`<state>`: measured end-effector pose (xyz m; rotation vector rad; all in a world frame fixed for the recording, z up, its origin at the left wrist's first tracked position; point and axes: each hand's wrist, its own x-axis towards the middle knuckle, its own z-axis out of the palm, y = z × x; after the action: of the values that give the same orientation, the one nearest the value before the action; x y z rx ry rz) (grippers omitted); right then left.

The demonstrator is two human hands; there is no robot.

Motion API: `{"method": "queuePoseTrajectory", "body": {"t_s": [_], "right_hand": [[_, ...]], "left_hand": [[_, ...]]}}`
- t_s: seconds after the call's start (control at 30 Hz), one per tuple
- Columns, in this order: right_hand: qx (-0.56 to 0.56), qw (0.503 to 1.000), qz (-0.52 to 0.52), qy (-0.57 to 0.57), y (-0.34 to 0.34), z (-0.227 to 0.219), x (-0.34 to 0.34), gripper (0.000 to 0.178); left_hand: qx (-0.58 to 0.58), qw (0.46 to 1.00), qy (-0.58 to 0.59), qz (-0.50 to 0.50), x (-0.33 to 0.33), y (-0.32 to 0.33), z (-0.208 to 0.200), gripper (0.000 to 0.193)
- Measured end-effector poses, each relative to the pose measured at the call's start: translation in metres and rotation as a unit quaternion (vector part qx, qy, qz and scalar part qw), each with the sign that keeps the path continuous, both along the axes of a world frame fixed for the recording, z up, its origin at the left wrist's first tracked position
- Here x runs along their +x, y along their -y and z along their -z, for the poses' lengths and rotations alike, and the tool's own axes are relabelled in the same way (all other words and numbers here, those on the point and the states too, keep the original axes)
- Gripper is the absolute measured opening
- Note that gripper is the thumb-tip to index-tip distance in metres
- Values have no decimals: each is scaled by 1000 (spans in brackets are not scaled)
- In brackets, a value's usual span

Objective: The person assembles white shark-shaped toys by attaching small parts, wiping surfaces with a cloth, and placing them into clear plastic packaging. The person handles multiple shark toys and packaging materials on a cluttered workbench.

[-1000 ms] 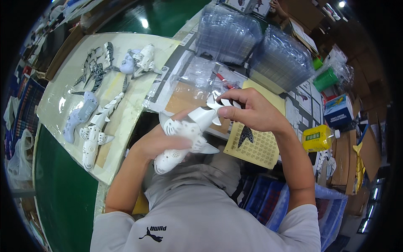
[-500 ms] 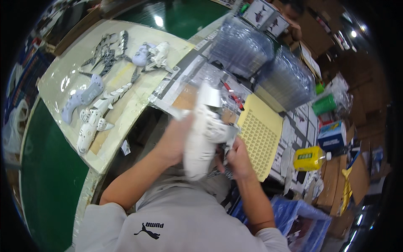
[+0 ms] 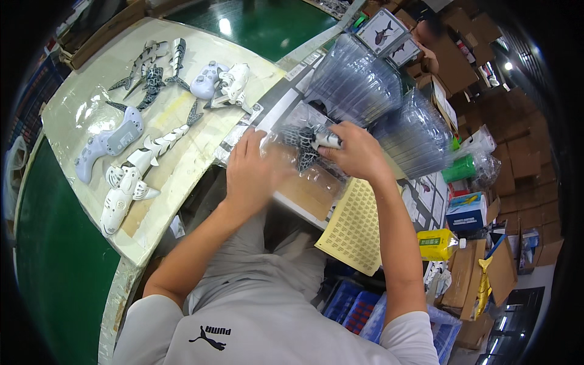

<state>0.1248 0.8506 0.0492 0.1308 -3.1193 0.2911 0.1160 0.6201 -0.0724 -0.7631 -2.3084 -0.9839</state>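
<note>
Over the worktable, my right hand (image 3: 360, 152) is closed on a toy shark part (image 3: 328, 140), white with black markings, its fingers hiding much of it. Directly left of that lies a black part with a pale net pattern (image 3: 301, 139), resting on or in clear plastic packaging (image 3: 319, 185); which, I cannot tell. My left hand (image 3: 250, 173) is at the table's near edge beside the plastic, fingers stretched forward and partly smeared by motion. It appears to hold nothing.
Left, a cream board (image 3: 79, 115) bears a white jointed toy shark (image 3: 125, 188), pale controllers (image 3: 109, 145) and patterned shark parts (image 3: 152, 85). Stacked clear plastic trays (image 3: 353, 79) stand ahead. A yellow sticker sheet (image 3: 353, 228) lies under my right forearm, near a yellow bottle (image 3: 439, 244).
Both hands have moved forward from above my lap to the table. The large white toy body they held is no longer seen between them. The yellow sheet now appears nearer my lap.
</note>
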Motion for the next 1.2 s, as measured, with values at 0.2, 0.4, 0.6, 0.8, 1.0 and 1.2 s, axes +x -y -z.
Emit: {"method": "queuePoseTrajectory", "body": {"t_s": [0.2, 0.4, 0.6, 0.8, 1.0, 1.2], "right_hand": [[23, 998, -19, -49, 10, 6, 6, 32], [-175, 977, -90, -82, -5, -28, 27, 44], [-89, 987, 36, -127, -10, 20, 55, 26], [20, 905, 114, -408, -112, -2, 77, 25], [-57, 971, 147, -179, -208, -64, 49, 39], [-207, 966, 154, -20, -228, -83, 30, 48]], "left_hand": [[100, 993, -32, 45, -8, -3, -40, 36], [82, 957, 6, 280, -41, -8, -77, 29], [-106, 962, 44, 246, -45, 10, -60, 28], [-56, 979, 10, 195, -21, -11, -97, 31], [-66, 928, -75, 359, -19, -118, -130, 31], [-115, 901, -153, 389, -41, -208, -137, 36]]}}
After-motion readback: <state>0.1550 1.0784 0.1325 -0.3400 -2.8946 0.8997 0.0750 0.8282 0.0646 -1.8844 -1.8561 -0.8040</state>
